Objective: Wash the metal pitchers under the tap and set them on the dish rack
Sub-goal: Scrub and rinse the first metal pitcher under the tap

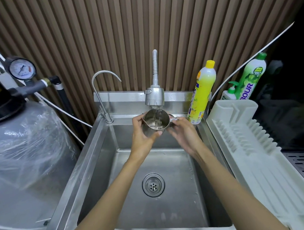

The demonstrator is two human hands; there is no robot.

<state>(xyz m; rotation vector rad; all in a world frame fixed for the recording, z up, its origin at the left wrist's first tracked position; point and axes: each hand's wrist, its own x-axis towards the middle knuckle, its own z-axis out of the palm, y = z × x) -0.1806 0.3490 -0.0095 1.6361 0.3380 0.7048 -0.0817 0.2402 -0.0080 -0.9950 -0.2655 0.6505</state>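
Note:
A small metal pitcher [154,122] is held tilted under the tap's spray head [154,96], and water runs into its open mouth. My left hand [142,134] wraps around the pitcher's body from the left, spout side. My right hand [182,132] grips it from the right, at the handle. Both hands hold it over the back of the steel sink [95,153]. The white plastic dish rack [251,144] lies to the right of the sink with nothing on it.
A thin gooseneck tap [100,93] stands at the sink's back left corner. A yellow soap bottle [202,93], a green bottle [251,76] and a small pump bottle [230,93] stand at the back right. A wrapped grey tank [26,147] with a pressure gauge [21,69] fills the left.

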